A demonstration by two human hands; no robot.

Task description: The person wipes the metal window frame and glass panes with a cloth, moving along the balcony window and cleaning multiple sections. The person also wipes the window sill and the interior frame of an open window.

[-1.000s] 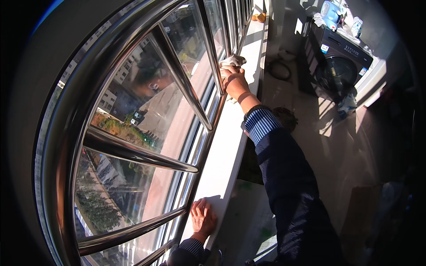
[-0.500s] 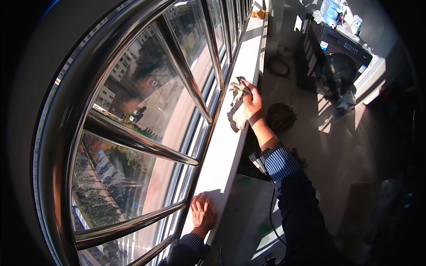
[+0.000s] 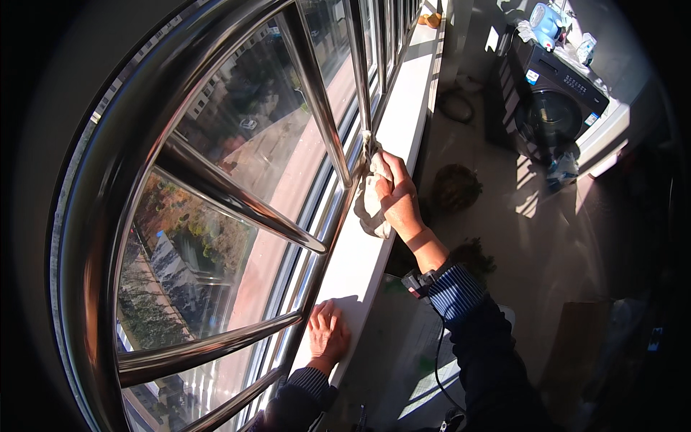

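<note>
A crumpled off-white cloth is gripped in my right hand. Its upper end reaches the foot of an upright metal bar, at the window-side edge of the white windowsill. The rest of the cloth hangs loosely over the sill below my fingers. Nearer to me, my left hand rests palm down on the same sill, holding nothing, its fingers laid out beside the lower rail.
Shiny metal railing bars run along the window at left. On the right stand a dark front-loading washing machine with a blue jug on top. Potted plants stand below the sill. A small orange-brown object sits at its far end.
My right hand has drawn the cloth nearer and toward the window, from the middle of the sill to the foot of a bar. The left hand stays put. The view has shifted slightly.
</note>
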